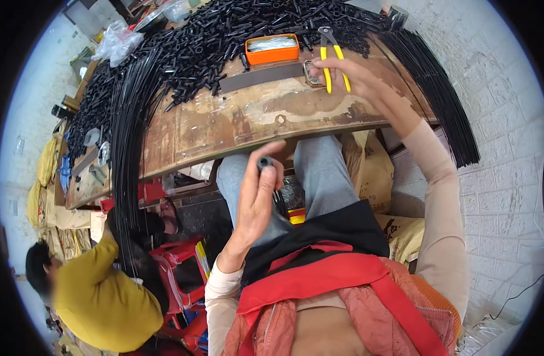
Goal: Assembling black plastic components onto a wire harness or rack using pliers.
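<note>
My left hand (257,199) is closed around a short dark tube (264,161) above my lap, its round open end facing up between thumb and fingers. Over the right part of the workbench, my right hand (355,77) holds pliers with yellow handles (327,82); the handles are spread and the grey jaws point away from me. The fingertips of that hand are beside a small metal tin (311,72), whose contents are too small to make out. An orange box (273,56) of thin pale strips sits just beyond, to the left. A flat dark bar (261,78) lies in front of it.
Black tubular parts (206,41) are heaped along the back of the wooden workbench (206,127). Bundles of long black rods hang over its edge at left (126,124) and right (441,95). A person in a yellow top (109,291) sits at lower left, near red stools (183,279).
</note>
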A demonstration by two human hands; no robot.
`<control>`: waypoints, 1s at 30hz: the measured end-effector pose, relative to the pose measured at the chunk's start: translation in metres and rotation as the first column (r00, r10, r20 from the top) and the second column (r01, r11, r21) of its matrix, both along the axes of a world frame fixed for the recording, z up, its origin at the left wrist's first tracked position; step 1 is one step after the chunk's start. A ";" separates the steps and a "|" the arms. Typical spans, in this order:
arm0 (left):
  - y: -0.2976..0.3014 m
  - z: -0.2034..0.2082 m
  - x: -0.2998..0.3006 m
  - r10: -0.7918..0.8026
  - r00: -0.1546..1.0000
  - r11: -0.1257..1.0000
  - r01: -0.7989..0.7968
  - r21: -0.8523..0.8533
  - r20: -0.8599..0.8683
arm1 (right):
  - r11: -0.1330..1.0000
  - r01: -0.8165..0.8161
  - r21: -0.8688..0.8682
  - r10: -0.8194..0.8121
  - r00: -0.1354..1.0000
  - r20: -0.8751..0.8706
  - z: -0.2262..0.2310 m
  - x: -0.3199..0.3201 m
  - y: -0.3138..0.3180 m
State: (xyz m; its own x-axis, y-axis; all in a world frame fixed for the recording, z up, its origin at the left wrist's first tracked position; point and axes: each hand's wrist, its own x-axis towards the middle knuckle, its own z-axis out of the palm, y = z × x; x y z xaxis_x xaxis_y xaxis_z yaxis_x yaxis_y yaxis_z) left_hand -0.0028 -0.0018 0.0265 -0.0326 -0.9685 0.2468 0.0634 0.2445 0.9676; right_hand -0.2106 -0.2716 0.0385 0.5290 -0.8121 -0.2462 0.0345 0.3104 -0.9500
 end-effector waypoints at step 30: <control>0.019 0.016 -0.019 -0.083 0.990 0.991 0.070 -0.110 -0.115 | 0.942 -0.062 -0.329 0.157 0.949 0.272 0.025 0.033 0.232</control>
State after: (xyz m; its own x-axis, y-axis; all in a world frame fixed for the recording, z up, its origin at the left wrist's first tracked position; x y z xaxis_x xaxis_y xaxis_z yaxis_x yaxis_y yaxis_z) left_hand -0.0216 0.0171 0.0424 -0.0698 -0.9327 0.3537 0.1994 0.3344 0.9211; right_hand -0.1773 -0.0397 0.0637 0.6285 -0.7547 0.1882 0.3062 0.0177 -0.9518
